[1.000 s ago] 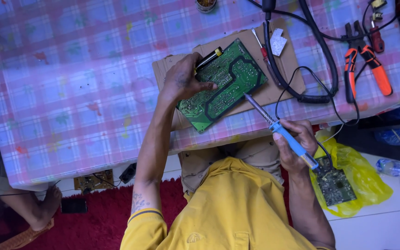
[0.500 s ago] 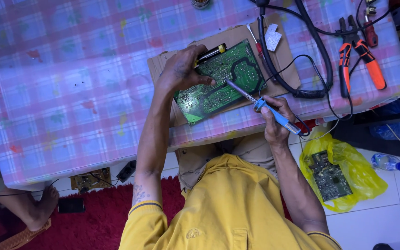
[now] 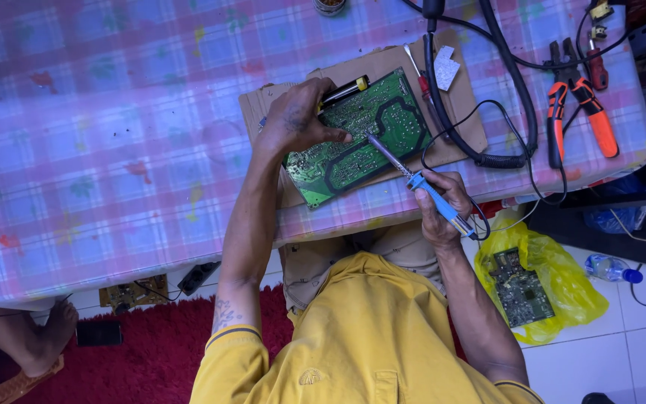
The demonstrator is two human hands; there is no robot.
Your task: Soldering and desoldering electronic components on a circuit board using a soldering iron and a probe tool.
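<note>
The left hand (image 3: 302, 120) pressed flat on the green rectangular circuit board (image 3: 360, 138), while the right hand (image 3: 443, 206) gripped a blue-handled soldering iron (image 3: 420, 183), tip touching the board. The board lay on brown cardboard (image 3: 263, 112) near the counter (image 3: 114, 150) edge; black cables (image 3: 502, 97) and orange-handled pliers (image 3: 577, 112) crowded the right, with open checked cloth on the left.

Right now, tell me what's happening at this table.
A person in a yellow shirt works on a green circuit board lying on a piece of cardboard. The left hand presses on the board, while the right hand holds a blue-handled soldering iron with its tip on the board. Orange-handled pliers lie to the side.
</note>
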